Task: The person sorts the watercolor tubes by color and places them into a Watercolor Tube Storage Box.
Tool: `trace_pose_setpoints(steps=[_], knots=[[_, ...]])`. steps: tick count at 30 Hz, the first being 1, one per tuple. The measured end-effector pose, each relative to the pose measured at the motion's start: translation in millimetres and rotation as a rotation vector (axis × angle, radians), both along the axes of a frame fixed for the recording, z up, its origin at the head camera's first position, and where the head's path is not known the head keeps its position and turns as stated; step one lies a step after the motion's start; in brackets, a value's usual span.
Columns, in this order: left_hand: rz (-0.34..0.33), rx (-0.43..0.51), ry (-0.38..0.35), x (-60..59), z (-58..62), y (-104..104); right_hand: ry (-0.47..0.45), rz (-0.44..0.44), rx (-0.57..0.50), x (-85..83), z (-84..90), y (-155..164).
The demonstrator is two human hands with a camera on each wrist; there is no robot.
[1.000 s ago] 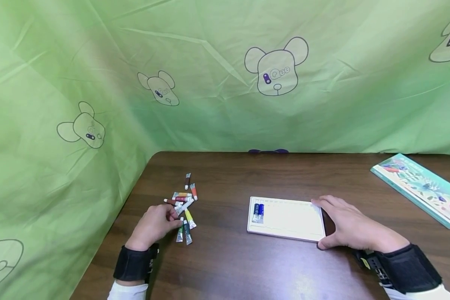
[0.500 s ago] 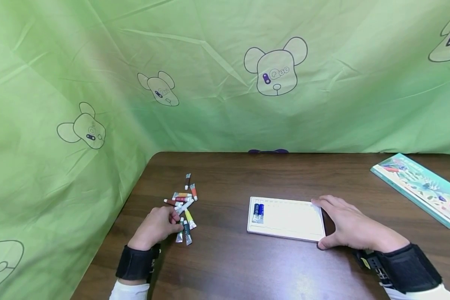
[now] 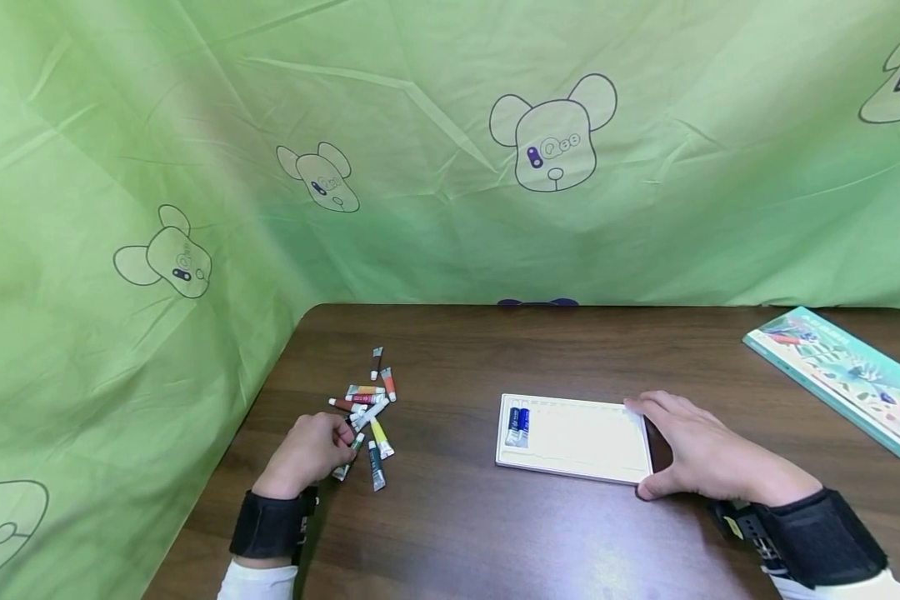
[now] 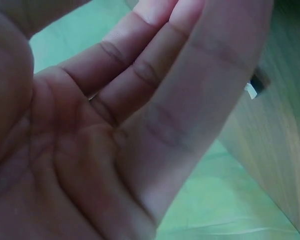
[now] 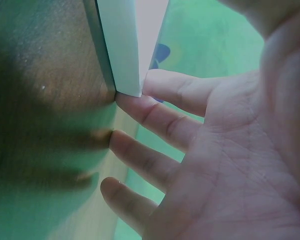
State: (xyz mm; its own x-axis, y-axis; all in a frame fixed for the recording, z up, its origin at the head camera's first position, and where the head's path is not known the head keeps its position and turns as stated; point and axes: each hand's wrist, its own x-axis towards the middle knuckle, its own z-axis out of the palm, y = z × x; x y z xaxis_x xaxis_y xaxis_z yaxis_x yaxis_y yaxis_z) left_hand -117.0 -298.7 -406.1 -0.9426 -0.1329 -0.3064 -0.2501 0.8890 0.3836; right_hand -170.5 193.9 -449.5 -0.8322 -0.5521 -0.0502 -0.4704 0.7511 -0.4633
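On the table's left side, my left hand [image 3: 307, 454] is at a loose pile of small paint tubes. Its thumb and fingertips pinch a green paint tube [image 3: 348, 460], which lies slanted; the contact is partly hidden. A dark teal tube [image 3: 377, 465] and a yellow tube [image 3: 382, 437] lie beside it. My right hand [image 3: 701, 454] holds the right end of a white plastic tray [image 3: 585, 437], thumb on the near corner and fingers on the far one. In the right wrist view, fingertips touch the tray's corner [image 5: 125, 55]. Two blue paint tubes [image 3: 518, 427] lie in the tray's left end.
More tubes, among them an orange tube [image 3: 388, 384] and a dark brown tube [image 3: 376, 364], lie beyond the left hand. A teal illustrated box [image 3: 847, 379] rests at the table's right. Green cloth [image 3: 420, 167] with bear drawings hangs behind and to the left.
The green tube has turned from nearly straight to slanted, its lower end swinging left, away from the dark teal tube. My left hand shifts slightly; my right hand and the tray stay put.
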Motion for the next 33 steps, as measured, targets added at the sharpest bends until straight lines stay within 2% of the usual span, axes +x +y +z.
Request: trace_pose_setpoints(steps=[7, 20, 26, 33], knots=[[-0.006, -0.034, 0.023, 0.3, -0.6, -3.0, 0.005, 0.005, -0.001, 0.2, 0.0, 0.9], [-0.002, -0.023, 0.023, -0.7, -2.7, -4.5, -0.011, 0.0, 0.005, -0.4, 0.4, 0.6], [-0.02, -0.062, 0.055, -0.4, -3.1, -4.4, 0.005, 0.003, 0.0, 0.0, -0.1, 0.9], [-0.017, -0.1, 0.044, 0.1, -1.1, -2.1, 0.013, 0.007, 0.001, -0.4, -1.1, 0.2]])
